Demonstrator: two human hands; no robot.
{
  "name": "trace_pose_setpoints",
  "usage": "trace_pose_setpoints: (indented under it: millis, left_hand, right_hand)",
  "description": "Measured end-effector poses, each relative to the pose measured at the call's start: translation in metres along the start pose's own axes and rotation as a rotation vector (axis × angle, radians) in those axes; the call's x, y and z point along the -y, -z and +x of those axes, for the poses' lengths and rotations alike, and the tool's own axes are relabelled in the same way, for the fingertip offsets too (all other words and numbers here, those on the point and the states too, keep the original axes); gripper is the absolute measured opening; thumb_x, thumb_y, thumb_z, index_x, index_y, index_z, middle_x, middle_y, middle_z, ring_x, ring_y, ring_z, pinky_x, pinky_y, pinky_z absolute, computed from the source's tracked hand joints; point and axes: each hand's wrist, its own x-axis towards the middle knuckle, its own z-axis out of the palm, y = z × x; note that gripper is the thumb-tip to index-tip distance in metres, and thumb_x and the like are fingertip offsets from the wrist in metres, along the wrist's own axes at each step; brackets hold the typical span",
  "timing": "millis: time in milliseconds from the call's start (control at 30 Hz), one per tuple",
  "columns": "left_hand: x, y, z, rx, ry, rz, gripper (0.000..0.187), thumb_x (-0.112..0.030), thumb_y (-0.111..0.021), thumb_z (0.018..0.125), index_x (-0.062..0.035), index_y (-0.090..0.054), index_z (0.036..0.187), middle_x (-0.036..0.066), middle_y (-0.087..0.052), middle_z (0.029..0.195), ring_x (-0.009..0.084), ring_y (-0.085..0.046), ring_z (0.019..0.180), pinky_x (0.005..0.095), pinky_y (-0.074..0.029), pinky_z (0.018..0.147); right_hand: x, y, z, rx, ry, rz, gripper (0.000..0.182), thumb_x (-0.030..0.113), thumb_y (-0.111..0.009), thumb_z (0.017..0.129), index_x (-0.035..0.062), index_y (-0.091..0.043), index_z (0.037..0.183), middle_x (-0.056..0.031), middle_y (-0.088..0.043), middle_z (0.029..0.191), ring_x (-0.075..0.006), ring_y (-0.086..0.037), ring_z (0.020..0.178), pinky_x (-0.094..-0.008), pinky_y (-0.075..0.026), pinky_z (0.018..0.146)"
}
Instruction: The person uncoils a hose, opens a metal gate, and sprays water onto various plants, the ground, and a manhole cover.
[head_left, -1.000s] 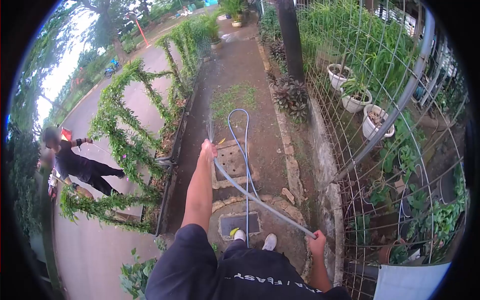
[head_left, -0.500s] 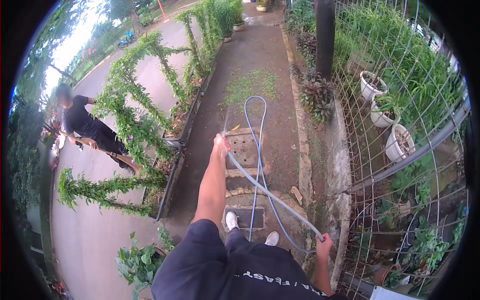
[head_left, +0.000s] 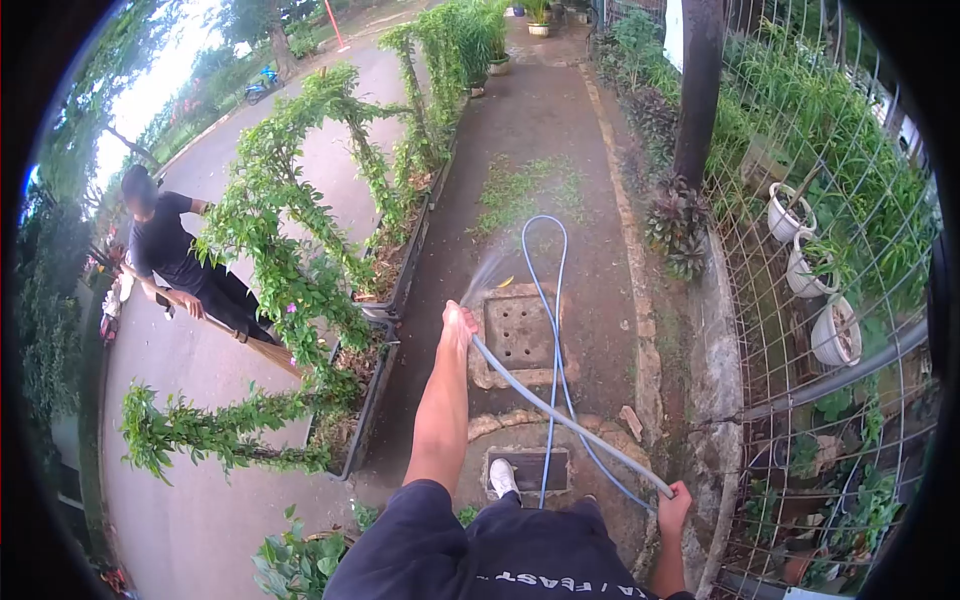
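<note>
My left hand is closed round the end of a blue-grey hose, out in front of my body. Water sprays from that end, up and to the right over the path. Lower right, my right hand grips the same hose near the path's edge. Between the hands the hose runs on a slant, and a thinner-looking length lies in a long loop on the ground, over a square drain cover with holes. My white shoe stands on a dark grate.
Planters with leafy vines on arches line the left side. Beyond them a person in dark clothes holds a broom. A wire fence and white pots are on the right, with a dark post.
The view has shifted, so the path and hose appear further right and lower. The water spray looks wider. My hands keep their hold on the hose. The white shoe on the right has dropped from sight.
</note>
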Motion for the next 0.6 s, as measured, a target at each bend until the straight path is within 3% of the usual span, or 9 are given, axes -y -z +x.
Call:
trace_pose_setpoints:
  millis: [67, 133, 300, 367, 467, 533, 600]
  left_hand:
    - [-0.015, 0.006, 0.010, -0.019, -0.037, -0.016, 0.031, -0.031, -0.029, 0.087, -0.0154, -0.030, 0.060, -0.004, -0.019, 0.045, 0.0129, -0.018, 0.033, 0.0289, -0.018, 0.032]
    - [-0.025, 0.012, 0.017, -0.030, -0.042, -0.021, 0.046, -0.045, -0.025, 0.094, -0.0161, -0.032, 0.059, -0.003, -0.021, 0.044, 0.0156, -0.021, 0.032, 0.0329, -0.021, 0.032]
    - [-0.019, 0.014, 0.018, -0.117, -0.069, -0.038, 0.045, -0.043, -0.029, 0.093, -0.0173, -0.030, 0.056, -0.002, -0.024, 0.043, 0.0161, -0.025, 0.032, 0.0330, -0.023, 0.033]
    - [-0.012, 0.013, 0.009, -0.186, -0.095, -0.086, 0.035, -0.033, -0.031, 0.088, -0.0172, -0.029, 0.057, -0.004, -0.019, 0.045, 0.0137, -0.019, 0.033, 0.0297, -0.017, 0.033]
    - [0.000, 0.019, 0.015, -0.284, -0.085, -0.109, 0.036, -0.036, -0.032, 0.089, -0.0166, -0.031, 0.059, -0.004, -0.020, 0.045, 0.0134, -0.021, 0.034, 0.0294, -0.018, 0.034]
    - [0.007, 0.033, 0.017, -0.220, -0.105, -0.077, 0.038, -0.041, -0.030, 0.090, -0.0156, -0.033, 0.061, -0.004, -0.022, 0.047, 0.0127, -0.022, 0.035, 0.0304, -0.018, 0.035]
    - [0.012, 0.023, -0.007, -0.153, -0.005, -0.118, 0.043, -0.049, -0.026, 0.089, -0.0148, -0.035, 0.065, -0.005, -0.022, 0.049, 0.0120, -0.022, 0.037, 0.0306, -0.019, 0.037]
  right_hand:
    - [0.011, -0.013, -0.001, 0.008, 0.031, -0.031, 0.023, -0.004, -0.069, 0.074, 0.0028, -0.048, 0.069, 0.0018, -0.045, 0.061, -0.0058, -0.041, 0.060, -0.0249, -0.036, 0.054]
    - [0.022, -0.020, -0.005, 0.014, 0.016, -0.014, 0.023, -0.004, -0.066, 0.073, 0.0017, -0.044, 0.068, 0.0006, -0.043, 0.060, -0.0070, -0.042, 0.060, -0.0268, -0.037, 0.054]
    - [0.032, -0.016, -0.006, 0.026, -0.001, 0.008, 0.023, -0.004, -0.067, 0.072, 0.0019, -0.045, 0.068, 0.0004, -0.044, 0.060, -0.0071, -0.042, 0.061, -0.0272, -0.038, 0.054]
    - [0.028, -0.013, -0.004, 0.026, -0.013, 0.022, 0.023, -0.004, -0.067, 0.072, 0.0019, -0.045, 0.068, 0.0002, -0.045, 0.060, -0.0072, -0.043, 0.061, -0.0273, -0.038, 0.054]
    - [0.013, -0.006, 0.004, 0.019, -0.036, 0.008, 0.023, -0.003, -0.068, 0.071, 0.0016, -0.046, 0.069, -0.0006, -0.046, 0.059, -0.0077, -0.043, 0.060, -0.0276, -0.038, 0.054]
    - [0.010, 0.000, 0.007, 0.035, 0.003, -0.030, 0.024, -0.004, -0.069, 0.073, 0.0026, -0.046, 0.068, 0.0012, -0.044, 0.061, -0.0071, -0.039, 0.059, -0.0257, -0.035, 0.053]
    - [-0.011, 0.000, 0.010, 0.026, 0.007, -0.015, 0.023, -0.004, -0.068, 0.073, 0.0025, -0.047, 0.068, 0.0009, -0.044, 0.061, -0.0072, -0.040, 0.059, -0.0259, -0.035, 0.053]
